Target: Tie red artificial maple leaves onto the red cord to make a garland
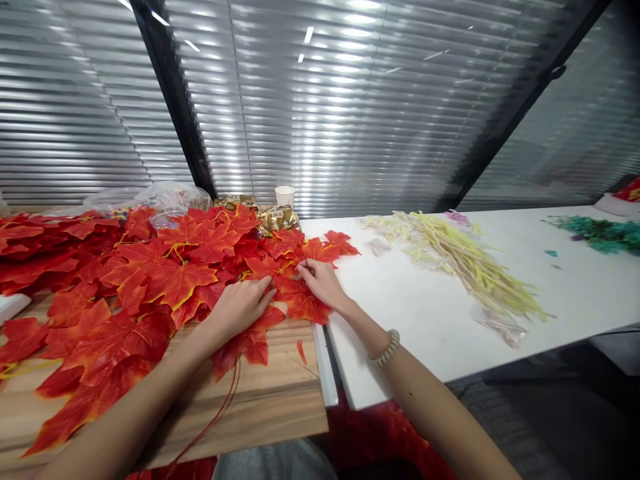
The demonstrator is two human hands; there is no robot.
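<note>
Red artificial maple leaves (pixel 160 273) with yellow edges lie heaped over the wood-grain table. My left hand (pixel 243 303) rests among them at the pile's right end, its fingers curled and pinched at a leaf. Just beside it, my right hand (pixel 319 281), with a beaded bracelet on the wrist, has thumb and fingertips closed at another maple leaf (pixel 323 252). What exactly lies between the fingertips is partly hidden. A thin red cord (pixel 220 410) runs from under the leaves to the table's front edge.
Behind the leaves are gold foil packets (pixel 278 219), a paper cup (pixel 285 195) and clear plastic bags (pixel 173 198). On the white table (pixel 400 333) lie pale yellow strips (pixel 470 267) and teal tinsel-like material (pixel 603 232). A narrow gap separates the tables; blinds stand behind.
</note>
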